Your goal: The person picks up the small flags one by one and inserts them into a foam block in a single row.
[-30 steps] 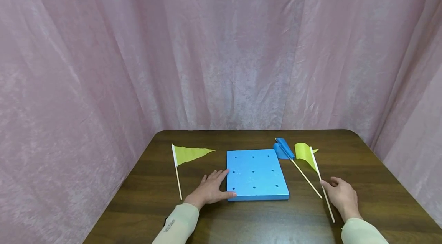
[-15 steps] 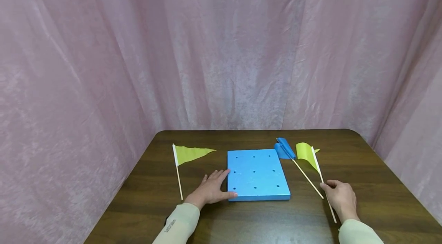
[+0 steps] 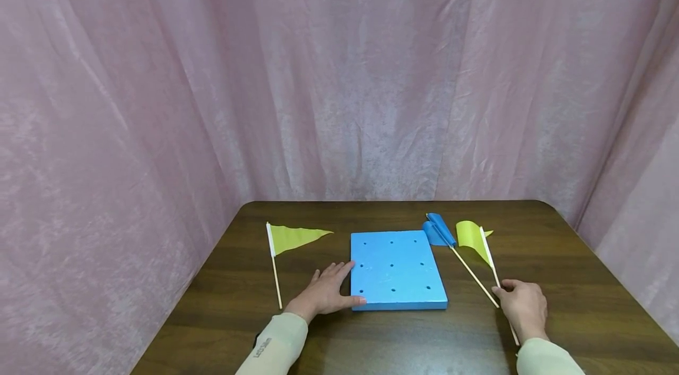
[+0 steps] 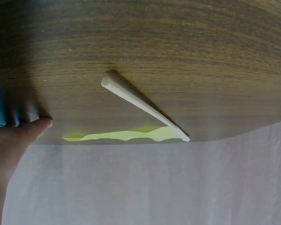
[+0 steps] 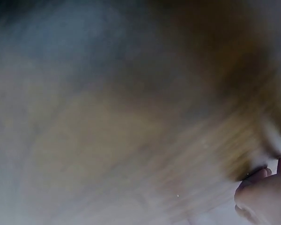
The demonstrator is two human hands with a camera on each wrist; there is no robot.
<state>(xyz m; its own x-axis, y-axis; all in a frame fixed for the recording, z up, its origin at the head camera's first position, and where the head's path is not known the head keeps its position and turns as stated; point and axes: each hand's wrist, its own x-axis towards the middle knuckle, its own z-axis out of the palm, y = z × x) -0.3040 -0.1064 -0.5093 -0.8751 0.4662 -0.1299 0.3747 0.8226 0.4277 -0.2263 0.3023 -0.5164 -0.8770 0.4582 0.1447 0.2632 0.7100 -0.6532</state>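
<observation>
A blue foam board [image 3: 395, 269] with several holes lies flat on the dark wood table [image 3: 403, 339]. My left hand [image 3: 326, 292] rests flat beside the board's left edge, with its thumb against the front left corner. In the left wrist view that hand [image 4: 14, 140] shows at the lower left. Right of the board lie a blue flag [image 3: 437, 230] and a yellow flag [image 3: 469, 236], each on a thin wooden stick. My right hand [image 3: 522, 304] lies over the yellow flag's stick, fingers curled round it. The right wrist view is blurred; only fingertips [image 5: 262, 192] show.
Another yellow pennant flag [image 3: 294, 237] lies left of the board, its stick [image 4: 140, 105] pointing towards me. Pink curtains [image 3: 339, 80] close off the table at the back and on both sides. Bare table lies in front of the board.
My right hand has settled lower onto the yellow flag's stick and its fingers have curled in. The left hand and the board have stayed in place.
</observation>
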